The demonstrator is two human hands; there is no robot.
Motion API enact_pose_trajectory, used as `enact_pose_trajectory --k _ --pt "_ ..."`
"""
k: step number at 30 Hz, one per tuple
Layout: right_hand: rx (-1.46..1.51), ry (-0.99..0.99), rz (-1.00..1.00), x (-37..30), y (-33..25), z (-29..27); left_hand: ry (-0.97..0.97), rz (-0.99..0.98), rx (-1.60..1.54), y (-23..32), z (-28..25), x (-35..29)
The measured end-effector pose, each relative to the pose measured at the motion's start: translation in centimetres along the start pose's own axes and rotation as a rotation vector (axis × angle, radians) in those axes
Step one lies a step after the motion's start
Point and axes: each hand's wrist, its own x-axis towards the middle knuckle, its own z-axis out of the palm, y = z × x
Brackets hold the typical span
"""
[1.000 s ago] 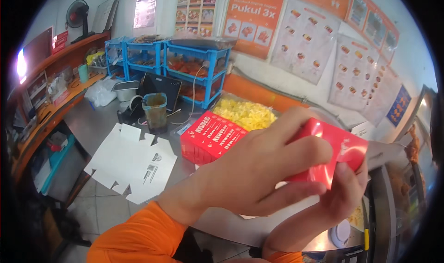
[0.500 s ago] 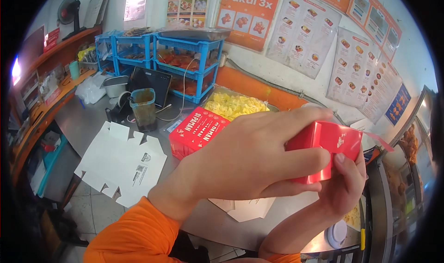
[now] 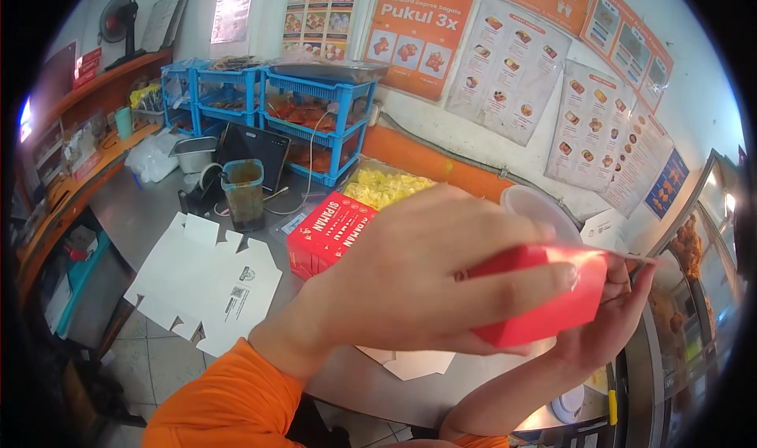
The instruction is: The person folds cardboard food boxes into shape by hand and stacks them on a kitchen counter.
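Above the steel table I hold a red cardboard box [image 3: 564, 310] between both hands, with a flap standing out at its upper right. My left hand [image 3: 426, 278] is closed round the near and left side of the box, fingers stretched across its red face. Behind and to the right, my right hand [image 3: 611, 322] grips the box, and its fingertips touch the flap. Part of the right fingers is hidden by the box. To the left of my hands stands a closed red box [image 3: 319, 235]. A flat unfolded white carton [image 3: 209, 278] lies at the left.
Partly under my arms lies another flat carton [image 3: 414, 363]. A tray of yellow food [image 3: 386, 184], a jug of brown liquid [image 3: 244, 196], a tablet [image 3: 252, 156] and blue racks [image 3: 315, 137] stand behind. A round tub [image 3: 540, 210] sits beyond my hands; a glass display case [image 3: 702, 290] is at right.
The red box has turned and dropped slightly in my hands. My right fingers have shifted from its front face up to the flap at the right.
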Motion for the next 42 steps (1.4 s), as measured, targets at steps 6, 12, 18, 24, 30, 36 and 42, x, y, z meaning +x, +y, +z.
enact_pose_trajectory --k 6,12,18,24,30,36,42 --pt "0.06 -0.043 0.007 0.5 0.6 -1.2 0.056 0.038 0.046 -0.8 0.2 -0.2" --pt "-0.649 0.093 -0.262 -1.0 2.4 2.4 0.216 0.143 0.086 -0.7 0.0 -0.1" --pt "-0.434 0.215 -0.384 -1.5 6.1 6.1 0.196 0.236 0.118 -0.9 1.2 -0.4" --pt "-0.21 0.357 -0.251 -1.2 6.8 9.1 0.277 0.162 0.047 -0.6 3.2 -1.0" --pt "-1.003 -0.361 0.007 -1.4 5.3 6.5 0.707 -0.424 -0.295 -7.9 6.0 -2.6" --pt "-1.607 -0.285 0.401 -0.1 6.0 5.7 0.987 -0.973 -1.131 -15.1 5.2 -4.8" --pt "-1.212 0.204 -0.045 1.5 6.3 3.3 0.875 -1.113 -1.388 -14.0 5.0 -3.9"
